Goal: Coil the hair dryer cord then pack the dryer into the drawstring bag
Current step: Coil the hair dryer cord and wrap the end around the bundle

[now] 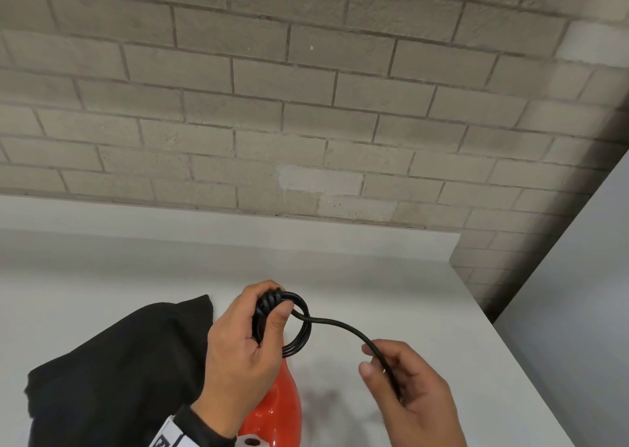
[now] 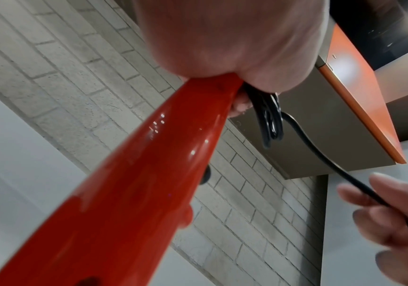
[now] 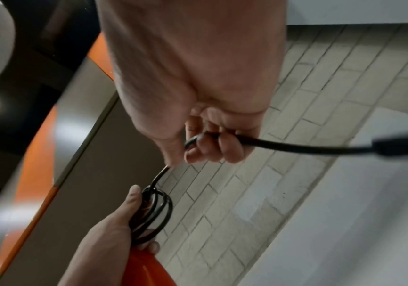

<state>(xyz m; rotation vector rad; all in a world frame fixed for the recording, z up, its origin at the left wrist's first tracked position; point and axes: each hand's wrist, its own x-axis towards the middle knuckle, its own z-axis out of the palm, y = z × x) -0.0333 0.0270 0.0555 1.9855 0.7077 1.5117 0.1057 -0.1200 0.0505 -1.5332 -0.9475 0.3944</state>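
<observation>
hair dryer cord point(image 1: 335, 327) partly coiled, dryer held up over the white table point(image 1: 425, 310).
black loops of the cord sit bunched against the end of the red hair dryer point(image 1: 279, 409) handle, gripped together by the left hand point(image 1: 243, 351) with its thumb pressed over the coil. a free length arcs from the loops to the right hand point(image 1: 408, 392), whose curled fingers pinch it; in the right wrist view the cord runs on past the fingers to a thicker black end, blurred. black drawstring bag point(image 1: 112, 371) lies crumpled on the table just left of the left hand, with a grey brick wall point(image 1: 306, 89) behind.
</observation>
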